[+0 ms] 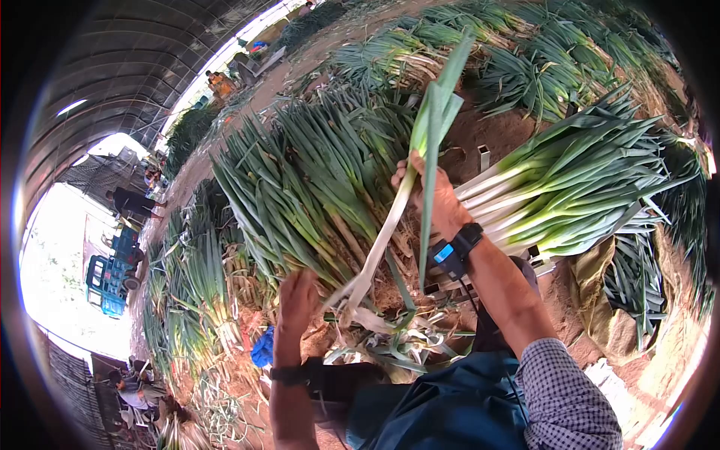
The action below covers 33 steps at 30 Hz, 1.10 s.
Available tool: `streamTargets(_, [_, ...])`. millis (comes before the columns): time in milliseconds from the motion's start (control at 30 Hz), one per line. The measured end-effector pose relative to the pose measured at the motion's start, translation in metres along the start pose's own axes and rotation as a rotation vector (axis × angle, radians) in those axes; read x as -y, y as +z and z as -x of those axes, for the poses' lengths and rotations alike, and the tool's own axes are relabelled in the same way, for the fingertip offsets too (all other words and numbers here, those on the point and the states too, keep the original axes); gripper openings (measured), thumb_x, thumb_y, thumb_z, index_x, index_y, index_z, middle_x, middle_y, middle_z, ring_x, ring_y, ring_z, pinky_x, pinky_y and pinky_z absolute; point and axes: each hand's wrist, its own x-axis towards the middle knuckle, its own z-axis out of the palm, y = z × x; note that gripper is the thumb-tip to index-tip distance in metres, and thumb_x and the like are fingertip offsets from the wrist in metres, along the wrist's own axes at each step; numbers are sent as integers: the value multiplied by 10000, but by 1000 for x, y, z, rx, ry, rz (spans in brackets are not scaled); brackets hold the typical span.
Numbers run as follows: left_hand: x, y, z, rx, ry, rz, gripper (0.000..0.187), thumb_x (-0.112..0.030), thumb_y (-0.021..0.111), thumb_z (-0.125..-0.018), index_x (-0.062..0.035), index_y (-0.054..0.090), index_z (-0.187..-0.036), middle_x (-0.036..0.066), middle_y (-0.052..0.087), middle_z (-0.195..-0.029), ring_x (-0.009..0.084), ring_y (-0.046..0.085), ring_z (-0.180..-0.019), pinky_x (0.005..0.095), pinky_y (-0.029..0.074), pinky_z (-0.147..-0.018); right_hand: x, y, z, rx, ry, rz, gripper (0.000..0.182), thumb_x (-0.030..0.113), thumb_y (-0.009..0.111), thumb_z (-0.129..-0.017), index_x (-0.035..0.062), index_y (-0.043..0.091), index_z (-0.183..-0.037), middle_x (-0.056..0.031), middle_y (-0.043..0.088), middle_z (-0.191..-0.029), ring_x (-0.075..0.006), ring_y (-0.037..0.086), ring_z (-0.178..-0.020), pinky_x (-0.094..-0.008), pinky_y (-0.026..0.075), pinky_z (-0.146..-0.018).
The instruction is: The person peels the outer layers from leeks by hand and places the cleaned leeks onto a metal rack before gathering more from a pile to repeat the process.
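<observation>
One leek (pixel 386 225) in the right hand (pixel 429 180); left hand (pixel 298 300) near its root.

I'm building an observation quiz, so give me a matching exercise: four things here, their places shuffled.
1. Long green-and-white leek
2. Teal truck
3. Black wrist device with blue screen
4. Crumpled bright-blue material

A. On the right wrist
B. In the right hand
C. Beside the left forearm
D. Far left, by the bright opening

Right pairs: 1-B; 2-D; 3-A; 4-C

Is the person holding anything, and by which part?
Yes, the right hand holds a leek where its white stalk turns green. The left hand is near its lower end, too blurred to tell.
</observation>
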Motion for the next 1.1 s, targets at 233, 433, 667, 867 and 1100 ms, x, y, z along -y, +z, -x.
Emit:
streamTargets(233, [43, -80, 51, -250, 272, -974, 555, -344, 686, -923, 32, 552, -1309, 205, 665, -1091, 337, 638, -1035, 429, 500, -904, 10, 1, -14, -46, -47, -27, 184, 193, 553, -1030, 16, 520, -1065, -107, 574, -906, -215, 585, -737, -429, 576, -700])
streamTargets(433, [-15, 68, 47, 6, 353, -772, 620, -269, 818, -809, -4, 558, -1305, 204, 685, -1074, 343, 653, -1065, 407, 509, -910, 11, 42, 9, 122, 31, -129, 235, 251, 599, -1012, 25, 541, -1038, -91, 591, -909, -216, 603, -761, -408, 581, -745])
streamTargets(667, [-19, 116, 28, -79, 410, -629, 185, -173, 709, -909, -7, 709, -991, 174, 703, -903, 326, 702, -845, 387, 535, -743, 22, 31, 16, 209, -10, 25, 239, 279, 650, -985, 56, 569, -1011, -59, 592, -897, -174, 604, -768, -384, 573, -754])
streamTargets(867, [4, 115, 12, -76, 584, -856, 146, -125, 659, -920, -11, 705, -999, 202, 678, -897, 391, 667, -789, 412, 527, -690, 16, 27, 12, 219, -10, 37, 225, 268, 651, -985, 61, 578, -1035, -62, 600, -918, -171, 610, -780, -380, 573, -760])
streamTargets(1100, [12, 122, 11, -177, 553, -829, 128, -120, 647, -916, -20, 689, -984, 181, 683, -872, 333, 684, -742, 414, 525, -659, 16, 29, 12, 219, -9, 36, 250, 279, 684, -961, 60, 581, -1025, -61, 601, -898, -169, 604, -772, -377, 571, -754])
